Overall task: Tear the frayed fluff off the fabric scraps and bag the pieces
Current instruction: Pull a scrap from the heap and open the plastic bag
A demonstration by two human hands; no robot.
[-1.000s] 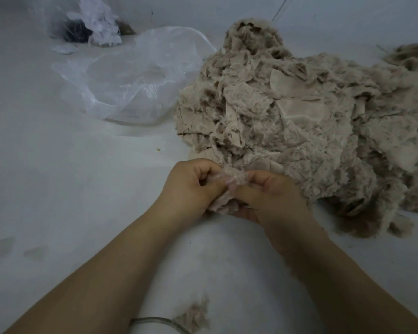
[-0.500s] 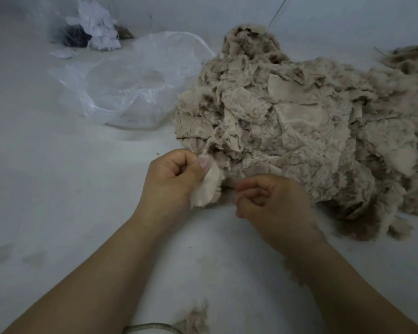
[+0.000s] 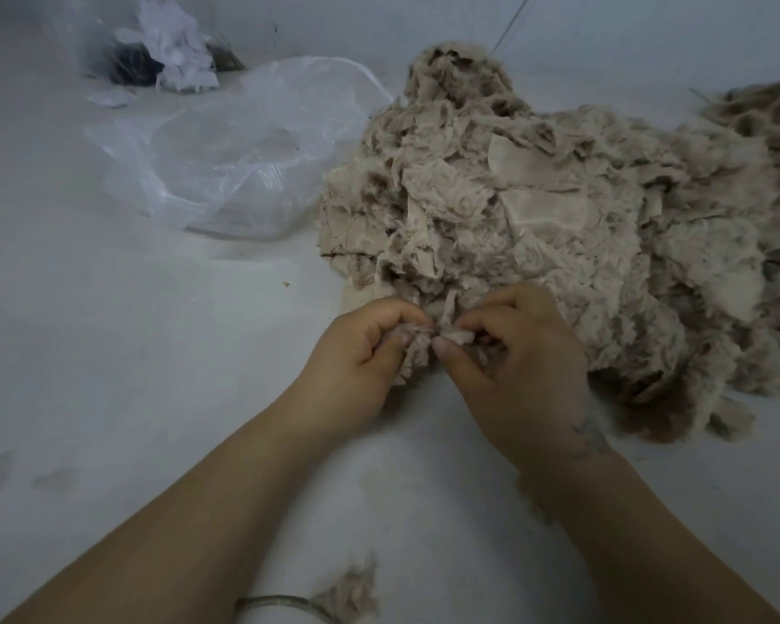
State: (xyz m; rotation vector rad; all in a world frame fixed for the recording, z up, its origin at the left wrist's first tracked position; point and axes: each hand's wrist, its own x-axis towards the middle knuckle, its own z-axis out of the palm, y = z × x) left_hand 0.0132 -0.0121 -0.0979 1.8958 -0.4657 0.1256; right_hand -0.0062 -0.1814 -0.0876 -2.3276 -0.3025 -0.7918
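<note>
A big heap of beige fluffy fabric scraps (image 3: 559,227) lies on the white surface at centre right. At its near edge my left hand (image 3: 356,358) and my right hand (image 3: 509,362) pinch one small beige scrap (image 3: 417,349) between thumbs and fingers, the fingertips almost touching. Most of that scrap is hidden by my fingers. A clear plastic bag (image 3: 244,159) lies open and crumpled to the left of the heap, beyond my hands.
A second clear bag (image 3: 154,51) with white and dark scraps sits at the far left back. A tuft of beige fluff (image 3: 352,596) and a curved strip lie near the bottom edge between my forearms. More brownish scraps (image 3: 766,110) spread at the far right.
My hands had parted, with the left holding the scrap alone. Now the right hand has come back and both pinch the scrap together at the heap's edge.
</note>
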